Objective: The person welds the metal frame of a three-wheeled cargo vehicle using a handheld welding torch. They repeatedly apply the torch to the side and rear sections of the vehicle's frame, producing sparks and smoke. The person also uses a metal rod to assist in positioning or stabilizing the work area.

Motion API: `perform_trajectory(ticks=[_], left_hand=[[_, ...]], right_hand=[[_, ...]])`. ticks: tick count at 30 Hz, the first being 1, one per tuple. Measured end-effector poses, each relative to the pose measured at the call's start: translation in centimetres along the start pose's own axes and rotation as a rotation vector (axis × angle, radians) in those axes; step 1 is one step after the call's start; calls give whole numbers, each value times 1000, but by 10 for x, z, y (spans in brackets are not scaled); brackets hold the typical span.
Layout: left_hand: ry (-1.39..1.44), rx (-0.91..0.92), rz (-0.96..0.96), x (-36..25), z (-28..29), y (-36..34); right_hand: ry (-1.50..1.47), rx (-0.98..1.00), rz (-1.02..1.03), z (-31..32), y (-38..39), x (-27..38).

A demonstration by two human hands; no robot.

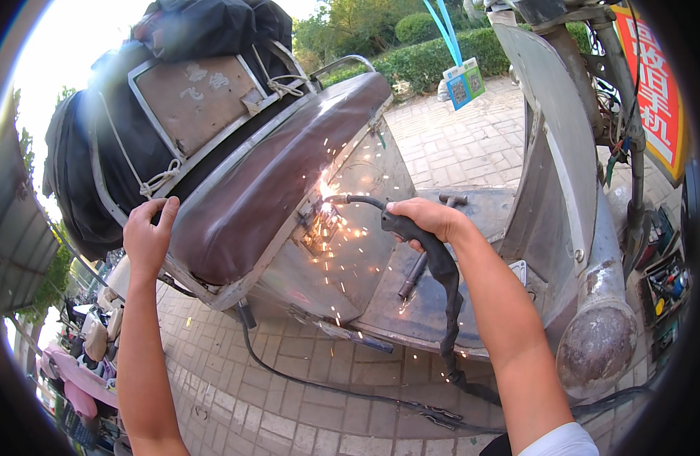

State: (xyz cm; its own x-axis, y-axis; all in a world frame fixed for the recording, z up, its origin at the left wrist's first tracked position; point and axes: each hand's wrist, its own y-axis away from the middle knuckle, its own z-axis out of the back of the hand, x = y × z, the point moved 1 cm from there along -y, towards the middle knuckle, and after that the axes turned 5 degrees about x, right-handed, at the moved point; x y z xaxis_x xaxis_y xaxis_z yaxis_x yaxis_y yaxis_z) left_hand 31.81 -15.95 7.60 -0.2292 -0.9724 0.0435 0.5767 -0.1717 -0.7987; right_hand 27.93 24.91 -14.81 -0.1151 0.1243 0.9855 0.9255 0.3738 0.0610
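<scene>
My right hand (427, 220) is wrapped round the black handle of a welding torch (395, 224). The torch's bent neck points left, and its tip meets the grey metal side panel (373, 182) of a scooter just under the seat. Bright sparks (327, 205) spray from that spot and fall, with the glare hiding the exact contact. On the left, my left hand (147, 235) is curled over the metal rail by the rear edge of the brown padded seat (281, 167); its fingertips are partly hidden. A dark metal tool (413, 277) lies on the footboard (449, 311), partly behind my right hand.
Black covered luggage (99, 159) is tied behind the seat. The torch cable (350, 394) runs across the brick paving (289, 418). The scooter's front shield (547, 152) rises at right, with hanging cards (464, 83), a red sign (654, 83) and a tool box (665, 285) nearby.
</scene>
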Motion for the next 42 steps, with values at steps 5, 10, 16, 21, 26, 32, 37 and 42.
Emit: perform_trajectory(ticks=[5, 10, 16, 21, 26, 32, 37, 42], left_hand=[[-5, 3, 23, -1, -1, 0], [-3, 5, 26, 1, -2, 0], [-5, 5, 25, 0, -1, 0], [-8, 12, 29, 0, -1, -1], [-20, 12, 25, 1, -2, -1], [-26, 15, 33, 0, -1, -1], [-28, 14, 31, -1, -2, -3], [-22, 22, 39, 4, -1, 2]], right_hand=[[50, -41, 24, -4, 4, 3], [81, -23, 52, -5, 5, 2], [116, -40, 55, -7, 8, 5], [158, -69, 82, -11, 11, 4], [173, -73, 95, -10, 9, 1], [158, -39, 84, -10, 10, 2], [207, -143, 170, -5, 11, -17], [-67, -166, 403, -15, 28, -26]])
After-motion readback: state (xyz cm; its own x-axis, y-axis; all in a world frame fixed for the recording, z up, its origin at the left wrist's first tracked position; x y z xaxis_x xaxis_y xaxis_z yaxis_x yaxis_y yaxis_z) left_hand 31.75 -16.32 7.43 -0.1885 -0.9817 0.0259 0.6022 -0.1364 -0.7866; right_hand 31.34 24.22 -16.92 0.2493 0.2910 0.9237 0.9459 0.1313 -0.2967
